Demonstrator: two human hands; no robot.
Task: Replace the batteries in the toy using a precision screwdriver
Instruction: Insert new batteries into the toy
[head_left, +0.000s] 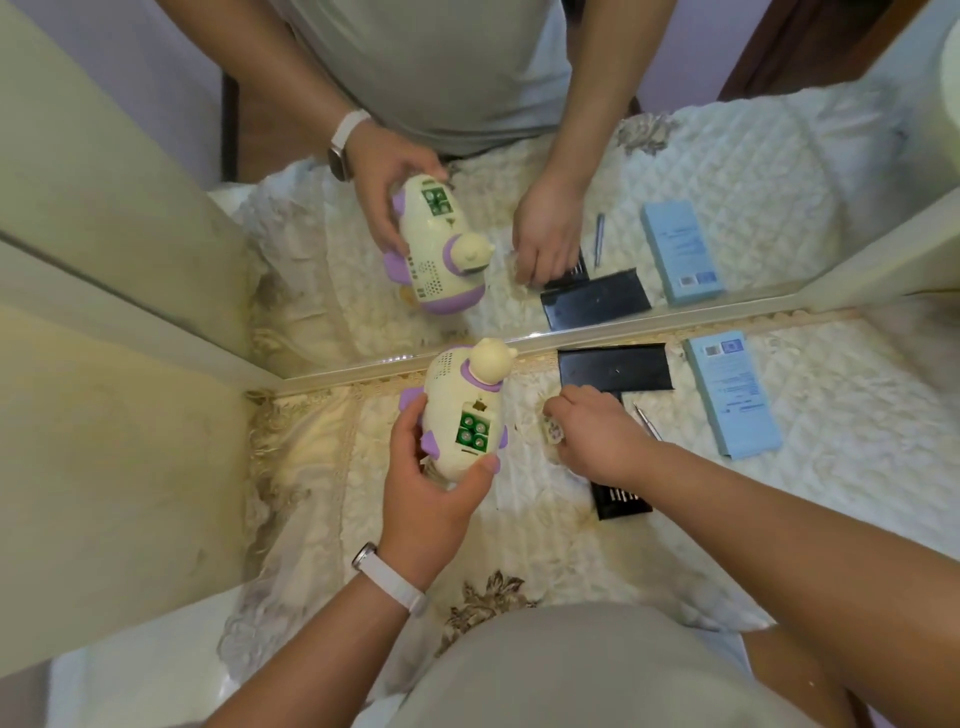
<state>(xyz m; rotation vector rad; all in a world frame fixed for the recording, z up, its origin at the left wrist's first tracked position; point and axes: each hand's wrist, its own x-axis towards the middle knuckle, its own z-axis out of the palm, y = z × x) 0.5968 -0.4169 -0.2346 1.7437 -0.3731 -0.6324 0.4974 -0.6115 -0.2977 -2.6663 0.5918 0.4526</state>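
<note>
A cream and purple toy (457, 395) lies bottom-up in my left hand (426, 493), which grips its near end with thumb and fingers. Its battery compartment (471, 431) is uncovered, showing green batteries inside. My right hand (592, 431) rests on the cloth to the right of the toy and pinches a small pale piece (551, 431), possibly the compartment cover. A thin metal screwdriver (647, 421) lies just right of that hand. A black bit tray (621, 501) sits partly under my right wrist.
A black case lid (615, 369) and a light blue box (732, 395) lie at the back right on the quilted white cloth (519, 519). A mirror (519, 182) stands directly behind, doubling everything. A cream wall panel (130, 441) closes off the left.
</note>
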